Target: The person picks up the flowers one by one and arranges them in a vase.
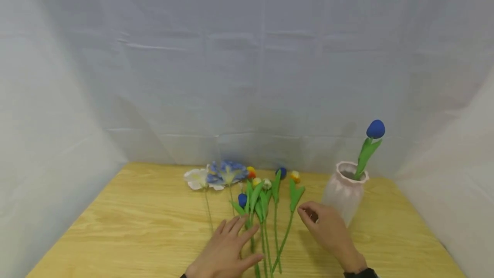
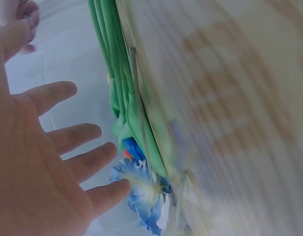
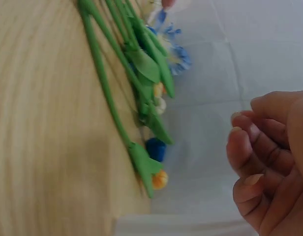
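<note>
My left hand (image 1: 227, 248) is over the stems of several artificial tulips on the table, its fingers spread and holding nothing. In the left wrist view a gap shows between those fingers and the green stems (image 2: 123, 73). To the right, my right hand (image 1: 328, 228) hovers between the bunch and the vase, fingers loosely bent around nothing. Nearest to it lies a yellow-orange tulip (image 1: 295, 176), its stem slanting across the others. A pale pink vase (image 1: 343, 194) with a wavy rim stands upright behind that hand, one blue tulip (image 1: 375, 129) leaning right in its mouth.
Left of the tulips lie a blue ruffled flower (image 1: 227, 172) and a white flower (image 1: 196, 178), both on thin stems. Another blue tulip (image 1: 283, 173) lies near the back edge of the wooden table (image 1: 127, 218). Pale sheeting (image 1: 247, 76) hangs behind.
</note>
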Motion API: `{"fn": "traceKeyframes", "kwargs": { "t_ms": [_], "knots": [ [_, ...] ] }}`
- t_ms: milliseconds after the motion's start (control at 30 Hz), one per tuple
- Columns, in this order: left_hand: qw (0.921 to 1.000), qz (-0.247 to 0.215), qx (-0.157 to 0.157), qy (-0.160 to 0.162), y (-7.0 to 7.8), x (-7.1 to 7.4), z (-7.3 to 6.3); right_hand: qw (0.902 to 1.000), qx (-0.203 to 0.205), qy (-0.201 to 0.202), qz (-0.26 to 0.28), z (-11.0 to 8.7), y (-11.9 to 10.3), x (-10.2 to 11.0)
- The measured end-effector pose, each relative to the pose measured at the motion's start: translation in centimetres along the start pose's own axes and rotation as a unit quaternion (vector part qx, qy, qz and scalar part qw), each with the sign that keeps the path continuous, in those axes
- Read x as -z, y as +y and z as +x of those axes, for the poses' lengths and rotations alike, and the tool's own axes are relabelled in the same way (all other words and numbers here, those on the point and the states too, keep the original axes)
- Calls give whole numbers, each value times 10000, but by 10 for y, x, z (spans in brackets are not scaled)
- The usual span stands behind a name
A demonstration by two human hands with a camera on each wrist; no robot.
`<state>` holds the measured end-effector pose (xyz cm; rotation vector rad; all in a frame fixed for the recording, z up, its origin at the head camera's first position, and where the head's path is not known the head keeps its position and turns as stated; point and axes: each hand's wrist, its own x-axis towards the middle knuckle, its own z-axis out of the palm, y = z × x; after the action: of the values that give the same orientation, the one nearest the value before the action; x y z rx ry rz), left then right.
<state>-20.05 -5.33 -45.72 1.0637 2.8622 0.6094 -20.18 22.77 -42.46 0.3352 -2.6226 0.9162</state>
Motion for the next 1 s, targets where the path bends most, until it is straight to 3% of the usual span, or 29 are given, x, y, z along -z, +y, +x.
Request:
{"fn": "traceKeyframes", "kwargs": {
  "t_ms": [167,600,733,1000],
  "knots": [
    [9999,-65,143,-60,-5,4,-5,9968,-629,-500,-40,2,4,-17],
    [9993,133,306,167,-14,12,-20,9829,-1600,-910,-77,3,11,-37],
    [9988,263,360,186,-16,13,-22,9795,-1734,-1012,-149,4,14,-42],
    [9980,313,514,178,-20,17,-29,9805,-1635,-1068,-232,5,18,-53]
  ]
}}
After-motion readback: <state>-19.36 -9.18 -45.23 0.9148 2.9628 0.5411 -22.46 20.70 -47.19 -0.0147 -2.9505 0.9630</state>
